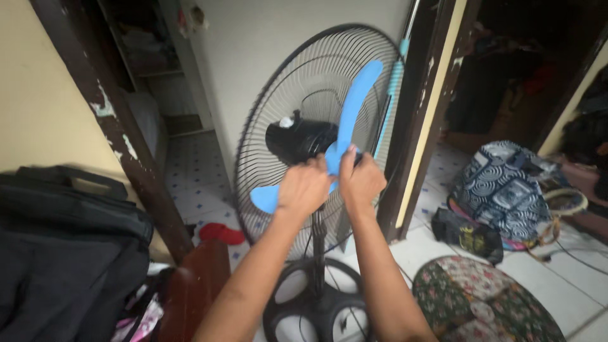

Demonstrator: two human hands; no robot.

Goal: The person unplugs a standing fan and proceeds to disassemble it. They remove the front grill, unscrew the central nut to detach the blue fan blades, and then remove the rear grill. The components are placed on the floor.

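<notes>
Both hands at hub of blue fan blade (pixel 350 107), in front of black motor (pixel 297 136) and rear wire grille (pixel 266 114) of standing fan. Left hand (pixel 305 188) curled around hub; right hand (pixel 361 180) likewise, fingers closed. Round floral cushion (pixel 484 304) near right on tiled floor.

I count one standing fan (pixel 316 145), with two blue blades (pixel 354 107) visible, one black motor housing (pixel 297 136), one wire guard (pixel 266 107). Two hands of mine: left hand (pixel 304 188), right hand (pixel 361 182). One black bag (pixel 69 253). One patterned bundle (pixel 506 187).
</notes>
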